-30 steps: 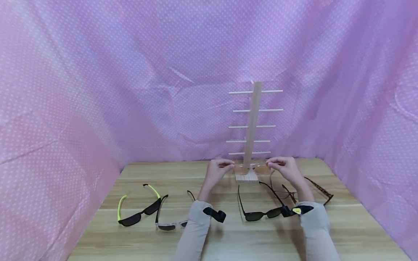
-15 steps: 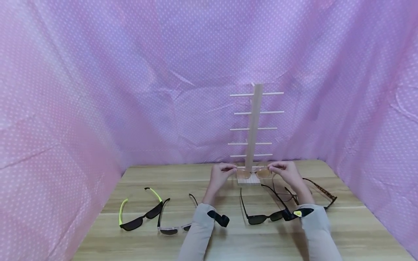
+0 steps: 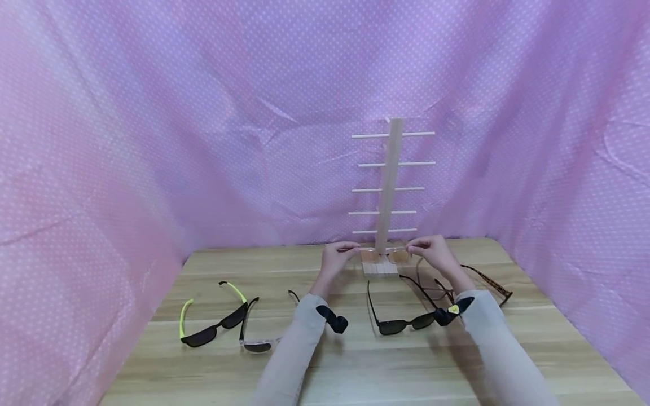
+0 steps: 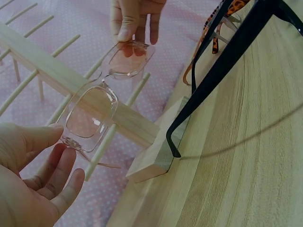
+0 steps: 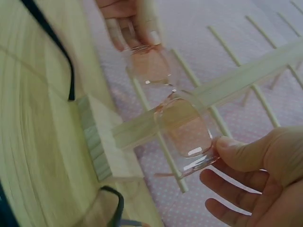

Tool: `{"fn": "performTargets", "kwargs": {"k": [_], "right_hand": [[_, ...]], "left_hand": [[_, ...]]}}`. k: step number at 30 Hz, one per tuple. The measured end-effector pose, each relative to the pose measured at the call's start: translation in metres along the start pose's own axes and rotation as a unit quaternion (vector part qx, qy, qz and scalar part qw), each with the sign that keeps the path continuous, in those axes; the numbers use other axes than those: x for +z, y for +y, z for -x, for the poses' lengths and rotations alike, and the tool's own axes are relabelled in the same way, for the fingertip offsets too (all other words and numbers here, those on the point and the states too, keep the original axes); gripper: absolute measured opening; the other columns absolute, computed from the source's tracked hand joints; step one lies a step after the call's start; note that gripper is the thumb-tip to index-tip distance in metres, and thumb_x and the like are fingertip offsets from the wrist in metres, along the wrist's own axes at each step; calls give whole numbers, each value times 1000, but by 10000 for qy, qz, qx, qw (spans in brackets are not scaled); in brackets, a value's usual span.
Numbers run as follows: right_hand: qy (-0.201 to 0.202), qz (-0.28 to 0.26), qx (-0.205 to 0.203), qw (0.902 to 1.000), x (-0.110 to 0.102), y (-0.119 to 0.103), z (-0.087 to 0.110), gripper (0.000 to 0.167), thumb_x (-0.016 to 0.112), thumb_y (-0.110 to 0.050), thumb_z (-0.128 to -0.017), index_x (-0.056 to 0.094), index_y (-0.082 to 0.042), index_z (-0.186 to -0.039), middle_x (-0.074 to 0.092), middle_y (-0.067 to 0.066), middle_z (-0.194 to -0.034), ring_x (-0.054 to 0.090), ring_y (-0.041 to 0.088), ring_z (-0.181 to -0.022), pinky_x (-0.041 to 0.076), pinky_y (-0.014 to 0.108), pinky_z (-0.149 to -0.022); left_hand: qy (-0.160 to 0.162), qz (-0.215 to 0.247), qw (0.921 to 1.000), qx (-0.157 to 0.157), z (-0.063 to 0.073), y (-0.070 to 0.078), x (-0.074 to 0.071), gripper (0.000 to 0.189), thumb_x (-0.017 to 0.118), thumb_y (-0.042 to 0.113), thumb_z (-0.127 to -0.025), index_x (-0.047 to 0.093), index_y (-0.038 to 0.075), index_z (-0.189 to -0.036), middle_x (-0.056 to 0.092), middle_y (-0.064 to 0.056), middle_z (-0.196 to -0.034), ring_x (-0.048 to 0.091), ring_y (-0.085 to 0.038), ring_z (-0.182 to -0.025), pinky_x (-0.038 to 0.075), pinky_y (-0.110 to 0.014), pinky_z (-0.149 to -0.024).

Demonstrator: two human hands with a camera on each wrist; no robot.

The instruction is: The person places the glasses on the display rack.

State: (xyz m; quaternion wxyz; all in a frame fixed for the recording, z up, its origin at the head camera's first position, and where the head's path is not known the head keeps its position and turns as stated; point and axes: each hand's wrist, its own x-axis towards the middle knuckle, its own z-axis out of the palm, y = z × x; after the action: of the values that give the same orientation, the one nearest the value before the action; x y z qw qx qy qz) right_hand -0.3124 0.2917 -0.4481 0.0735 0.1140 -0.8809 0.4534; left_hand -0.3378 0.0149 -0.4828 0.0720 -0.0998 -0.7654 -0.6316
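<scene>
Sunglasses with a clear frame and orange-tinted lenses [image 3: 398, 257] are in front of the post of a wooden display stand [image 3: 389, 175], just above its base. My left hand [image 3: 335, 262] pinches their left end between thumb and fingers. At the other end, my right hand [image 3: 438, 256] pinches the frame near the hinge. Both wrist views show the clear sunglasses [image 4: 90, 113] close to the lowest pegs [image 5: 168, 153]; I cannot tell whether they rest on one. Most of their temples are hidden.
Black sunglasses [image 3: 393, 327] lie before the stand. Green-and-black sunglasses [image 3: 200, 336] and clear-framed dark sunglasses [image 3: 257, 347] lie left. Tortoiseshell-armed glasses [image 3: 490, 282] and a thin-rimmed pair [image 3: 419, 274] are partly behind my right arm. A pink dotted cloth [image 3: 284, 169] surrounds the table [image 3: 365, 378].
The head view has tilted slightly, shifting everything in the picture. Both hands keep hold of the clear sunglasses at the stand's lowest pegs, with little visible movement.
</scene>
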Motion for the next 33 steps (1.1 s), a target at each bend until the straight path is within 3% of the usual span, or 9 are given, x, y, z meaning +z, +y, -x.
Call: {"fn": "performTargets", "kwargs": {"k": [5,9,14,19,25,29,33], "right_hand": [[-122,155,-88,9998,-1,1,-14,18,69,-1,-95,73,14,-105,75,28,-104,67,7,-90,49,11,-74],[-237,92,-88,9996,-1,4,-21,17,69,0,-94,73,14,-104,74,29,-106,72,22,-96,50,11,-77],[-308,131,-17,9994,1,7,-25,20,67,-3,-97,73,12,-108,74,27,-109,72,34,-104,54,22,-86],[-298,137,10,9995,0,10,-25,20,66,-4,-98,73,11,-110,74,27,-111,70,37,-106,56,35,-91],[-220,99,43,9997,1,14,-27,21,66,-5,-98,73,11,-110,74,27,-109,71,36,-102,51,19,-80],[-249,81,80,9996,2,16,-28,22,65,-6,-99,72,11,-110,75,27,-104,71,32,-97,52,21,-76],[-287,17,106,9995,3,17,-29,22,64,-6,-100,72,11,-111,74,27,-104,71,31,-93,53,23,-74]], "left_hand": [[62,46,9999,-65,-5,-2,2,14,77,8,-90,80,-2,-100,78,-18,-98,61,-1,-72,53,-17,-67],[135,76,9998,-134,-9,-4,3,15,77,7,-90,79,-2,-101,78,-18,-99,65,-6,-73,56,-20,-67],[185,111,9992,-324,-13,-5,5,17,76,8,-91,79,-3,-103,78,-18,-102,66,-9,-77,55,-18,-67],[121,229,9987,-440,-16,-8,8,18,75,9,-92,78,-3,-106,77,-18,-108,64,-4,-79,58,-21,-72],[71,275,9987,-413,-17,-9,9,19,75,8,-92,77,-3,-107,77,-19,-107,63,-3,-78,62,-37,-83],[16,299,9987,-403,-18,-8,8,21,74,7,-93,76,-4,-110,76,-18,-110,66,-6,-83,61,-47,-89],[16,315,9989,-352,-18,-8,8,20,74,6,-93,76,-4,-110,76,-19,-111,66,-8,-84,61,-49,-89]]}}
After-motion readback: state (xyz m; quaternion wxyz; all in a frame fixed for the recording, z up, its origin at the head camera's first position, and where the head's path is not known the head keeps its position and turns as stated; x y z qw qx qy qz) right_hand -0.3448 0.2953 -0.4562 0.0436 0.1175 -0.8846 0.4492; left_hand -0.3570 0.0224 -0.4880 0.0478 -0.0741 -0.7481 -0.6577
